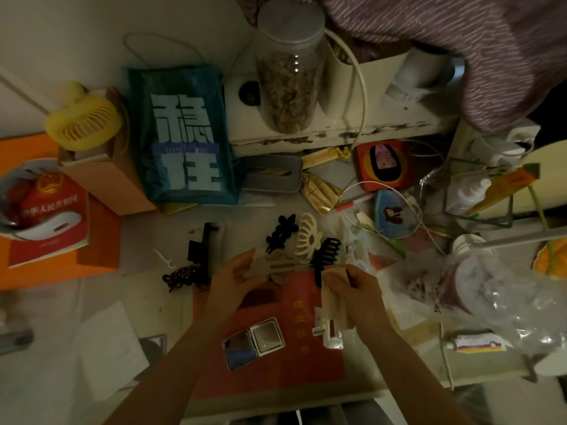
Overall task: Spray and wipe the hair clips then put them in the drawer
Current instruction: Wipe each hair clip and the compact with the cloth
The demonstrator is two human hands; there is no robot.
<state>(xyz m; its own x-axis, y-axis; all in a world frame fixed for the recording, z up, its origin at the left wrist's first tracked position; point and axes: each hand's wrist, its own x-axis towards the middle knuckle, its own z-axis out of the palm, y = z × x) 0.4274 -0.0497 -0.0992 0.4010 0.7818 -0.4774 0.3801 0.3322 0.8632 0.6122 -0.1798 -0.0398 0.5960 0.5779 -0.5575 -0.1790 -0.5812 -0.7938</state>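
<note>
L hand (237,269) pinches one end of a long flat beige hair clip (277,266), centre of frame, holding it level so its length is exposed. R hand (352,288) is curled round a crumpled beige wipe cloth (333,297) at the clip's other end, prob. mid-wipe. Waiting just above, upper centre: black flower clip (280,234), cream shell-shaped claw clip (308,239), black toothed claw clip (325,256); left of L hand, dark beaded clip (181,276). Likely lined up for cleaning. No drawer or spray visible.
</note>
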